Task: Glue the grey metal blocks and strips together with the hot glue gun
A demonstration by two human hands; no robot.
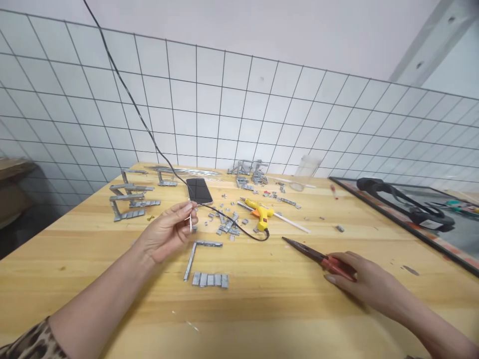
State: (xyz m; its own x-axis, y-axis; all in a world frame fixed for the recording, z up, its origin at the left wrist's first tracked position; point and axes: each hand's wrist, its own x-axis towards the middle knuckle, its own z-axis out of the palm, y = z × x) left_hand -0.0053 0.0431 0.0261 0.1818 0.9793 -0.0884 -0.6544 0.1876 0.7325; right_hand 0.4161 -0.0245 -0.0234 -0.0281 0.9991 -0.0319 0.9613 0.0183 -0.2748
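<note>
Between the fingertips of my left hand (170,230) is a thin, pale metallic strip (190,219), held upright above the table. My right hand (361,276) is closed around the red handles of needle-nose pliers (318,257), whose dark jaws point left and look closed, low over the wood. Below my left hand lie an L-shaped pair of narrow grey strips (191,257) and a row of several flat grey pieces (210,280). A yellow glue gun (262,214) rests on its side beyond them, a white glue stick (294,223) by its rear.
A black phone (200,191) lies behind my left hand, crossed by the gun's cord (138,112). Small grey step-like assemblies (127,199) stand at left and back (247,172). Loose grey bits (228,224) are scattered mid-table. A clear cup (305,172) and a black-framed panel (396,219) are at right.
</note>
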